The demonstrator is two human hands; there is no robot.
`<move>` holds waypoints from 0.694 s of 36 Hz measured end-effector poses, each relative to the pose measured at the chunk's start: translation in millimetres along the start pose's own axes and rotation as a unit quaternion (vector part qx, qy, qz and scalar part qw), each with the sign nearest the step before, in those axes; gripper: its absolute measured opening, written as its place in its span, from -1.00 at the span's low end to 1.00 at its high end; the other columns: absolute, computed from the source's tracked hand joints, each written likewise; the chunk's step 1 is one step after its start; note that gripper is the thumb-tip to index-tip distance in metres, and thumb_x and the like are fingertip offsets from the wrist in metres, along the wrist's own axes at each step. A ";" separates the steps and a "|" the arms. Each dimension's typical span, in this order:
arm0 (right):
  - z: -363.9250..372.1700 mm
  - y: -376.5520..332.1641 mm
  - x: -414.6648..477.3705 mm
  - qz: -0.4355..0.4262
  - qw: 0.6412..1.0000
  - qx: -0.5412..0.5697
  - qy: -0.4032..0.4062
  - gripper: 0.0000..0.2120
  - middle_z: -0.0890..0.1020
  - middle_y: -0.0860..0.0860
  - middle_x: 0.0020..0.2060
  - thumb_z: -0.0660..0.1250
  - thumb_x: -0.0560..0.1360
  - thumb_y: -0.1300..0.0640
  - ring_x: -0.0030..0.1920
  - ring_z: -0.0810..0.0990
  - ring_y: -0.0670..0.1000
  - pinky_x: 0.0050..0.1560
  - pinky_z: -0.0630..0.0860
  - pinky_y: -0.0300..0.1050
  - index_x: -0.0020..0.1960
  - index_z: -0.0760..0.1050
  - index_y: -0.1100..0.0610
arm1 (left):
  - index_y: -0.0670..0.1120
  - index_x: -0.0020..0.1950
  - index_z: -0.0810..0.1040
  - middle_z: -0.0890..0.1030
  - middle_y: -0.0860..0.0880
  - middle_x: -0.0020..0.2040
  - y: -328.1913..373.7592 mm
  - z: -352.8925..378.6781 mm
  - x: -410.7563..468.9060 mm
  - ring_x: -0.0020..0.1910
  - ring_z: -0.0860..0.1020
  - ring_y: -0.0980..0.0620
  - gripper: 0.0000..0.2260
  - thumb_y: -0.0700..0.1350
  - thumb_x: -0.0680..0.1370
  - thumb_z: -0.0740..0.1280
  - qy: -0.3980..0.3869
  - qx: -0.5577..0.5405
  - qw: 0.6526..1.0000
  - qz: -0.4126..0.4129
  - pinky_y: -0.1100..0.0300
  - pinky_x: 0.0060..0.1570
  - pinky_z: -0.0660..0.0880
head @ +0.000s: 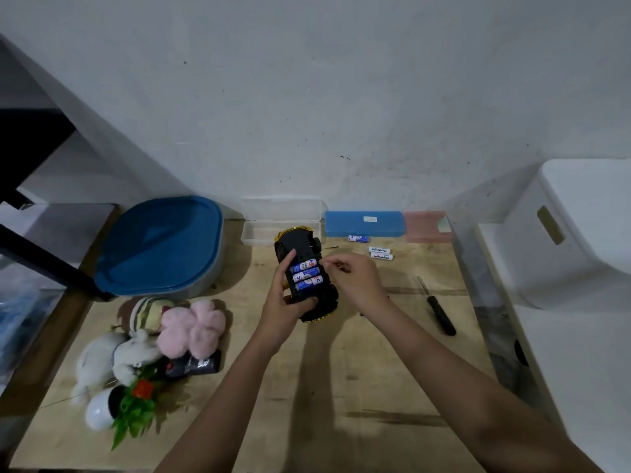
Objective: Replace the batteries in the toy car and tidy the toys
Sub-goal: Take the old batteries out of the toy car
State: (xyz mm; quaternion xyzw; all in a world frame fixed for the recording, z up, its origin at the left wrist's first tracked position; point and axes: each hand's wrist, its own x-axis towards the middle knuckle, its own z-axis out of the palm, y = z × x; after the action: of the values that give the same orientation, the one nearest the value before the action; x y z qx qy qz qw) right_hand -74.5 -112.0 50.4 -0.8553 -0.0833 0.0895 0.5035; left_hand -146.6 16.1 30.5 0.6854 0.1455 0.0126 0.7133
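1. The left hand [278,303] is clamped round the toy car [305,276], turned belly-up so its battery bay faces the camera
2. The right hand [355,278] pinches at the bay's right edge; whether it holds anything, I cannot tell
3. Three blue batteries [306,276] fill the bay
4. Two white batteries [380,253] and another blue one [358,238] lie far right on the table [341,387], probably within easy reach for swapping
5. The screwdriver [438,308] rests right; soft toys [164,336] wait left, untidied

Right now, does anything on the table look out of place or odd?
Mostly mid-job clutter: the toy car lies upside down with its battery bay uncovered, three loose batteries lie near the blue case, and the screwdriver lies loose.
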 end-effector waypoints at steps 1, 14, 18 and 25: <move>1.3 -0.1 -0.1 0.001 1.000 0.005 0.005 -0.81 0.67 0.07 -0.02 0.31 0.51 0.21 -0.09 0.54 -0.11 -0.10 0.42 -0.45 0.07 0.62 0.20 | 0.19 0.37 0.26 0.42 0.11 0.24 1.4 1.9 -0.7 0.04 0.53 0.24 -0.25 -0.52 0.41 0.29 0.000 0.000 1.000 0.004 0.25 -0.03 0.58; 6.4 -3.4 -6.1 0.047 0.995 0.080 0.036 -0.82 0.66 0.05 -0.13 0.29 0.53 0.18 -0.12 0.61 -0.02 -0.07 0.58 -0.11 0.05 0.61 0.20 | 0.13 0.40 0.24 0.40 0.14 0.25 4.1 12.0 -10.5 0.08 0.52 0.30 -0.26 -0.51 0.41 0.30 0.013 0.044 0.998 0.050 0.41 -0.13 0.51; 5.9 -5.0 -6.7 0.058 0.991 0.112 0.047 -0.83 0.59 0.00 -0.21 0.27 0.54 0.21 -0.29 0.55 -0.14 -0.41 0.49 -0.38 0.04 0.60 0.24 | 0.18 0.39 0.23 0.38 0.16 0.29 5.0 13.3 -10.7 0.19 0.49 0.10 -0.25 -0.50 0.42 0.30 0.005 0.053 0.997 0.061 0.40 -0.09 0.52; 4.0 -3.8 -7.2 0.090 0.978 0.177 0.065 -0.88 0.59 0.06 -0.15 0.28 0.53 0.22 -0.27 0.57 -0.14 -0.46 0.51 -0.38 -0.01 0.57 0.21 | 0.24 0.38 0.22 0.38 0.14 0.31 4.5 14.7 -8.9 0.26 0.47 0.00 -0.23 -0.49 0.42 0.29 -0.017 0.070 0.995 0.065 0.26 0.08 0.55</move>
State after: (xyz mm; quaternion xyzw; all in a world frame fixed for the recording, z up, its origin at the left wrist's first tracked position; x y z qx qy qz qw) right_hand -82.6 -108.4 52.4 -0.7606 0.0445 0.0917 0.6412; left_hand -151.0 0.1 36.9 0.7421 0.0891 0.0370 0.6633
